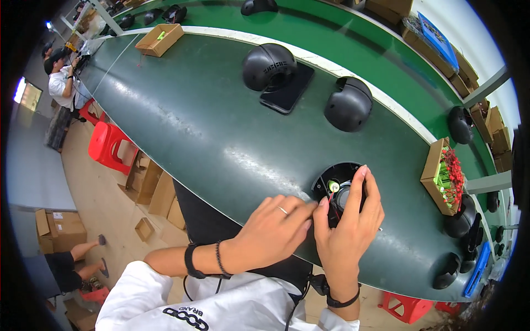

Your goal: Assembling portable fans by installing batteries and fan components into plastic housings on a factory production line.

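Two bare hands met over one black shell [343, 172] on the green table [210, 110]. A snagged lead looked the likeliest trouble: the thin red wire [331, 197] ran close by the right thumb, so a tug or pinch there could have strained its joint at the green battery [333, 186]. If the shell's underside was curved, uneven pressure from the fingers could also have made it rock.

The shell lay just beyond the left fingertips and beneath the right hand [350, 218], whose thumb and forefinger stood apart, the forefinger reaching along its right side; whether they gripped it could not be told. The left hand [276, 231] had its fingers curled close together beside the right thumb, and what they pinched, if anything, was hidden. The battery sat ahead of the right thumb, with a round grey disc [343, 197] between thumb and forefinger.
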`<action>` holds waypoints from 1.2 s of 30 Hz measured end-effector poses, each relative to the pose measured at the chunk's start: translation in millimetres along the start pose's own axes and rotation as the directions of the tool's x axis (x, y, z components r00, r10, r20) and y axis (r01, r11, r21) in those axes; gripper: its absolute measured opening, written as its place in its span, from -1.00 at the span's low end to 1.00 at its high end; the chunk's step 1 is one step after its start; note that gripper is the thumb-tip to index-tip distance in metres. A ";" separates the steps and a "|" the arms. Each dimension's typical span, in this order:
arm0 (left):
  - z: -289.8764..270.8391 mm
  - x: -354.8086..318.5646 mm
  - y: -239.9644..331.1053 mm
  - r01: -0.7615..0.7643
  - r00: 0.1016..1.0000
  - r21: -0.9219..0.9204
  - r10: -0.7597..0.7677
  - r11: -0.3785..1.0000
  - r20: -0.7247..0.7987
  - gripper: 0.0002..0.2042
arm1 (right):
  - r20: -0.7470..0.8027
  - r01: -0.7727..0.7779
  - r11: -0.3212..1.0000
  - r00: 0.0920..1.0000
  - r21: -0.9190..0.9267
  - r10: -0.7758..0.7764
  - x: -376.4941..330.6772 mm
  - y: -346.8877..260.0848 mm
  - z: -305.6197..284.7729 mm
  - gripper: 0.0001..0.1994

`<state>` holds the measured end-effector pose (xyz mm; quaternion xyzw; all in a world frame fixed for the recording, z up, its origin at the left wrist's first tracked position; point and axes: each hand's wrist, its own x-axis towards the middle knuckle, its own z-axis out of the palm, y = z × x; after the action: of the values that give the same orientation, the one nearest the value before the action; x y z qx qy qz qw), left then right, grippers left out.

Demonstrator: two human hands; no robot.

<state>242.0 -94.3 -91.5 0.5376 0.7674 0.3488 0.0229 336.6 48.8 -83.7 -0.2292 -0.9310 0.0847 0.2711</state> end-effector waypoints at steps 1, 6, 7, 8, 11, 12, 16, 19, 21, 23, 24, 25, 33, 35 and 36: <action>-0.6 1.3 1.4 -0.007 1.000 -0.006 0.007 1.000 -0.001 -0.60 | -0.007 -0.023 1.000 1.000 -0.002 0.023 -0.6 1.0 1.0 -0.18; -1.4 18.8 11.6 0.355 0.905 -0.532 -0.425 0.769 -0.010 -0.49 | -0.025 -0.047 0.997 0.999 -0.065 0.045 -3.7 -6.7 3.3 -0.15; 7.5 21.3 10.8 0.287 0.914 -0.472 -0.386 0.833 -0.125 -0.44 | -0.034 -0.061 0.993 0.998 -0.100 0.058 -4.0 -10.1 4.8 -0.14; 7.2 24.6 14.6 0.326 0.897 -0.480 -0.426 0.815 -0.114 -0.46 | 0.003 -0.064 0.991 0.998 -0.117 0.065 -6.7 -12.8 5.6 -0.10; 14.3 20.4 3.6 0.302 0.869 -0.528 -0.457 0.794 -0.189 -0.55 | 0.122 -0.056 0.997 0.991 -0.054 0.062 -11.7 -29.0 0.4 -0.05; 13.4 18.3 1.1 0.280 0.875 -0.519 -0.437 0.808 -0.208 -0.58 | 0.151 -0.067 0.998 0.986 -0.002 0.067 -14.5 -31.9 -2.7 -0.06; 13.4 15.0 6.0 0.177 0.919 -0.600 -0.349 0.780 -0.183 -0.76 | -0.010 0.119 0.989 0.993 0.093 -0.119 -21.9 -12.5 -10.2 -0.11; 31.2 15.6 -4.9 0.064 0.925 -0.557 -0.259 0.828 -0.279 -0.79 | 0.203 -0.059 0.997 0.978 0.059 0.046 -13.7 -22.7 -26.8 0.02; 30.0 13.1 -6.6 0.087 0.906 -0.584 -0.308 0.807 -0.291 -0.83 | 0.183 -0.032 0.998 0.983 0.053 0.022 -10.0 -30.8 -30.0 -0.04; 34.3 12.2 -9.9 0.071 0.882 -0.564 -0.316 0.823 -0.350 -0.87 | 0.151 -0.033 0.999 0.988 0.004 0.032 -9.3 -31.3 -28.8 -0.10; 9.1 14.7 4.5 0.127 0.880 -0.565 -0.355 0.815 -0.315 -0.78 | 0.145 -0.019 1.000 0.989 0.017 0.016 -14.3 -19.4 -22.0 -0.10; 3.0 13.9 5.9 0.153 0.890 -0.568 -0.362 0.809 -0.276 -0.77 | 0.122 0.016 0.999 0.992 -0.041 -0.011 -20.5 -8.7 -14.0 -0.06; 33.0 18.8 2.5 -0.019 0.927 -0.276 -0.086 0.961 -0.364 -0.81 | 0.122 -0.109 0.991 0.985 -0.081 0.118 -5.4 -30.8 -38.5 -0.16; 35.0 17.2 -1.6 -0.046 0.926 -0.123 -0.004 0.991 -0.378 -0.70 | 0.099 -0.020 0.989 0.994 -0.145 0.034 -9.5 -16.3 -32.0 -0.19; 28.8 18.1 -1.4 -0.017 0.941 -0.125 -0.026 0.992 -0.337 -0.69 | 0.013 0.068 0.984 0.998 -0.165 -0.067 -1.0 -22.6 -33.4 -0.30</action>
<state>245.0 -64.7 -107.8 0.4656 0.7376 0.4834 -0.0742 346.9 29.5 -49.8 -0.2190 -0.9430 -0.0013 0.2505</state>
